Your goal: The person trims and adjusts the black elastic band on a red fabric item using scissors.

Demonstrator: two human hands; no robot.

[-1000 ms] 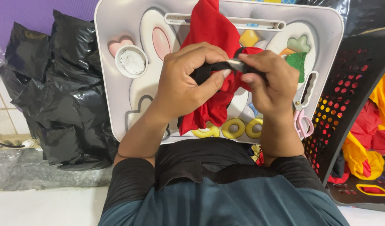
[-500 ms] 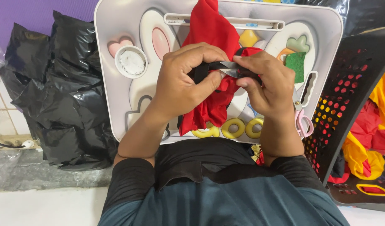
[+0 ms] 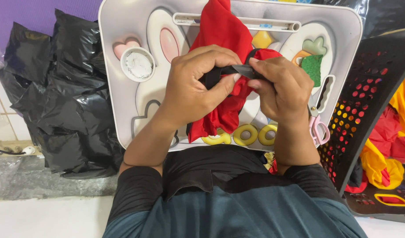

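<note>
A red cloth [image 3: 223, 42] with a black strap [image 3: 223, 71] lies over a white lap tray [image 3: 123, 26] printed with a rabbit. My left hand [image 3: 194, 83] pinches the black strap and red cloth from the left. My right hand [image 3: 282, 88] grips the other end of the strap, fingertips meeting the left thumb. Both hands are held just above the tray's middle.
Black plastic bags [image 3: 57, 97] pile up at the left. A black perforated basket [image 3: 370, 92] at the right holds red and yellow cloth [image 3: 398, 128]. Pink-handled scissors [image 3: 318, 125] lie at the tray's right edge, a white round lid [image 3: 137, 64] at its left, yellow rings [image 3: 245, 135] along its near edge.
The hands have shifted slightly on the black strap; my right fingers have closed further over its end. The cloth and tray stay where they were.
</note>
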